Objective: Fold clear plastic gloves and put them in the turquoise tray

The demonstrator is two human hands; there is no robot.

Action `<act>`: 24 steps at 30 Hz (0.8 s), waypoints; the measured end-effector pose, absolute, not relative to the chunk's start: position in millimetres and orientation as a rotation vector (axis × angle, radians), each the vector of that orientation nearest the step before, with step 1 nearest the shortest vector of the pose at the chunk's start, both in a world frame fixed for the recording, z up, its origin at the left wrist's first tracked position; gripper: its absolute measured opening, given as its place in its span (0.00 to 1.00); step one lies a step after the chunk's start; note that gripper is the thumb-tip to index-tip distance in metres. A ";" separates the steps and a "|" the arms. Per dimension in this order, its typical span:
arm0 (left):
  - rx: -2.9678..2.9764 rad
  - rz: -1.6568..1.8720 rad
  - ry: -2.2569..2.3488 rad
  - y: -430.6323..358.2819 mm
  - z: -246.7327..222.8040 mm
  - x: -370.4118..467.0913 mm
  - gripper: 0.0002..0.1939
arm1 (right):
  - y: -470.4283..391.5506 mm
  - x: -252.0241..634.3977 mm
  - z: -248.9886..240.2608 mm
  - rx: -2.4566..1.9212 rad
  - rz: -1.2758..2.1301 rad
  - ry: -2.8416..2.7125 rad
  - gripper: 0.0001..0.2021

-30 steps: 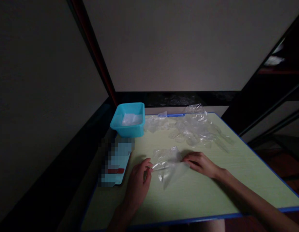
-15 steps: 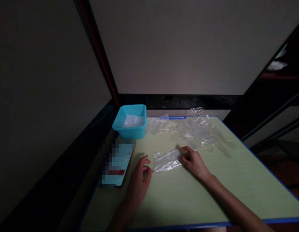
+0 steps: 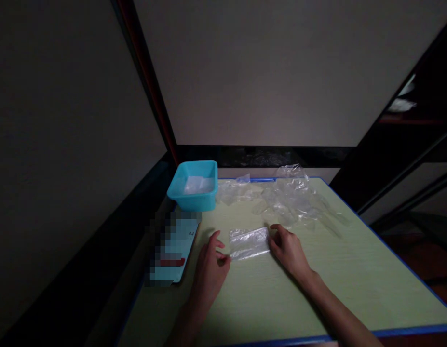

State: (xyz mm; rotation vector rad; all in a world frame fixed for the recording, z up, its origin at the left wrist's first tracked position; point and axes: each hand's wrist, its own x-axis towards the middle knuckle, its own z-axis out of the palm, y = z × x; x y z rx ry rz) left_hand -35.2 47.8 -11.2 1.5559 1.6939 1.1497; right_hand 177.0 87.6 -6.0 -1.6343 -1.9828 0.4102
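left hand (image 3: 209,271) and right hand (image 3: 291,251) curl at ends of the folded film (image 3: 250,242); whether pinching, i cannot tell from here. behind it, loose plastic (image 3: 293,198) lies unfolded.

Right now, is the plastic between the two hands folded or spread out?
Folded: the clear plastic forms a compact rectangle with straight, crease-like lines running across it.
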 end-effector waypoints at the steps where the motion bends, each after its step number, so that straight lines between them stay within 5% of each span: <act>1: 1.550 1.156 1.695 48.7 -11.7 -34.9 0.27 | 87.2 177.7 -6.0 -1.595 0.395 -1.987 0.12; 11: 1.521 1.210 1.682 49.9 -16.7 -34.3 0.27 | 84.7 184.5 -3.9 -1.206 0.034 -2.591 0.28; 24: 1.654 1.136 1.708 49.5 -20.3 -33.6 0.31 | 88.4 185.3 -3.8 -1.241 0.201 -2.540 0.24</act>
